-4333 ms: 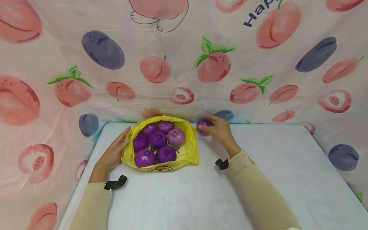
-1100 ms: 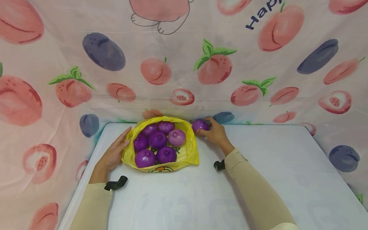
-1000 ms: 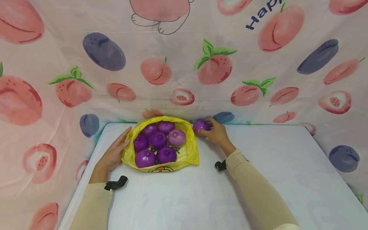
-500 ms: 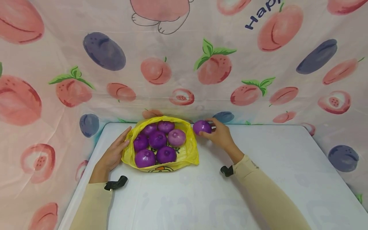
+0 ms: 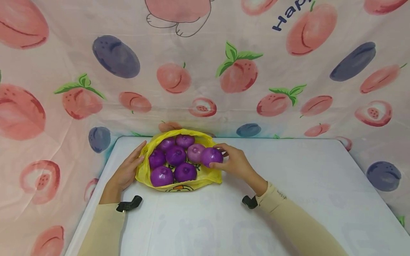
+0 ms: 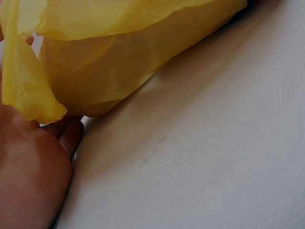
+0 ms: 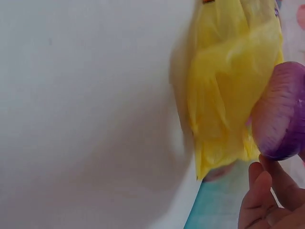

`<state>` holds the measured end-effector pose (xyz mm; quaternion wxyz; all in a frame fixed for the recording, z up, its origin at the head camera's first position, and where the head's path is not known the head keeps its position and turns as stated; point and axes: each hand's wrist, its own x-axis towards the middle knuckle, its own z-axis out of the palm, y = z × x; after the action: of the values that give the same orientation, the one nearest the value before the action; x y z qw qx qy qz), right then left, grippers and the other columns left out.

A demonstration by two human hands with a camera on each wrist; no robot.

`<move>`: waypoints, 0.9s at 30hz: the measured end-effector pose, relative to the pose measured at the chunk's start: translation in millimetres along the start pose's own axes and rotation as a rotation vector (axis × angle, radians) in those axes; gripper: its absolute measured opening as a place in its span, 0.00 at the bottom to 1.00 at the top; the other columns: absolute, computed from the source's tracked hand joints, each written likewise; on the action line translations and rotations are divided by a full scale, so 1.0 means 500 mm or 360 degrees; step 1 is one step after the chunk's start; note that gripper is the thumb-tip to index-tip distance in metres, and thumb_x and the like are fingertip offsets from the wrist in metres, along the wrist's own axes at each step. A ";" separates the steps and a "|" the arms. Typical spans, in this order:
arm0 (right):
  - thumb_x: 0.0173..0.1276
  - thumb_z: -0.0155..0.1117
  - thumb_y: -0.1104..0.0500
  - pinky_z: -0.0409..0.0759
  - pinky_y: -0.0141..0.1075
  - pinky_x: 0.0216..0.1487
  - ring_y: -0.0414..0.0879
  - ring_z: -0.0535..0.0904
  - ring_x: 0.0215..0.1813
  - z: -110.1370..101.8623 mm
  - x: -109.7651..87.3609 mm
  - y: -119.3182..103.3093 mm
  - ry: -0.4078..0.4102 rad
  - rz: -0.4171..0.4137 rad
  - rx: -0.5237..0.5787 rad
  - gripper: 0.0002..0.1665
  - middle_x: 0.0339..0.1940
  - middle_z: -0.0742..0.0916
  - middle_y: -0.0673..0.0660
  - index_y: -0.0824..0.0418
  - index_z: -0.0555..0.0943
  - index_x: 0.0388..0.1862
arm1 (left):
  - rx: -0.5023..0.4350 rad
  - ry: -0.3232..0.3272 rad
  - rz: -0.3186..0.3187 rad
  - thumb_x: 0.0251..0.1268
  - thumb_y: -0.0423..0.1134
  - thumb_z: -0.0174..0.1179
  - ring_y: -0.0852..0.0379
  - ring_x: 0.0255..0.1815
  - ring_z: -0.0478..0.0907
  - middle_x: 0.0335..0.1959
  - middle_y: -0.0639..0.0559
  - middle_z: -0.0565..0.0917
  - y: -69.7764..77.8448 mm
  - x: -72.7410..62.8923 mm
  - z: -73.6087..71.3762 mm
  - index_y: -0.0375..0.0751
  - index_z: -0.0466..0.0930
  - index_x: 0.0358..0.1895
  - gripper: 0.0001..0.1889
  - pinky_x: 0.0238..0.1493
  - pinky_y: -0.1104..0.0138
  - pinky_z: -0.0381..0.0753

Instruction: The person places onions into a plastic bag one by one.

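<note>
In the head view, a yellow plastic bag point(image 5: 209, 174) lies on its back with its mouth facing up, and several glossy purple onions point(image 5: 175, 155) sit inside. One onion in it is paler point(image 5: 195, 153). My right hand point(image 5: 237, 163) pinches another purple onion point(image 5: 212, 157) between thumb and fingers, over the right part of the bag's mouth. The right wrist view shows this onion's streaked, lighter side point(image 7: 274, 114) beside the bag's yellow wall point(image 7: 224, 100). Against the bag's left side rests my left hand point(image 5: 125, 170), fingers extended; the left wrist view has the bag draping over it point(image 6: 33, 81).
A white table point(image 5: 288, 167) bears the bag near its back edge. Behind and on both sides hangs a pale cloth point(image 5: 198, 53) printed with fruit. Each wrist wears a small black camera, one at the left point(image 5: 129, 203), one at the right point(image 5: 250, 202).
My right hand has brought the held onion from the table's back edge, right of the bag, leftward and toward me, over the bag's mouth. The left hand and bag have stayed put.
</note>
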<state>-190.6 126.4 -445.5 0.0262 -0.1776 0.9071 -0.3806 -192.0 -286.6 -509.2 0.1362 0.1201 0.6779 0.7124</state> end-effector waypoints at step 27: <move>0.54 0.81 0.39 0.84 0.47 0.53 0.52 0.80 0.53 0.081 0.006 -0.039 -0.0092 0.0003 -0.0373 0.40 0.53 0.89 0.51 0.47 0.80 0.65 | 0.0015 0.0028 -0.0033 0.84 0.46 0.45 0.54 0.83 0.47 0.86 0.45 0.42 0.006 -0.002 0.007 0.52 0.42 0.84 0.34 0.66 0.83 0.65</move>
<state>-180.0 84.9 -460.2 0.0319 -0.1895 0.9444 -0.2667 -189.9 -284.0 -506.3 0.1371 0.1073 0.6837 0.7086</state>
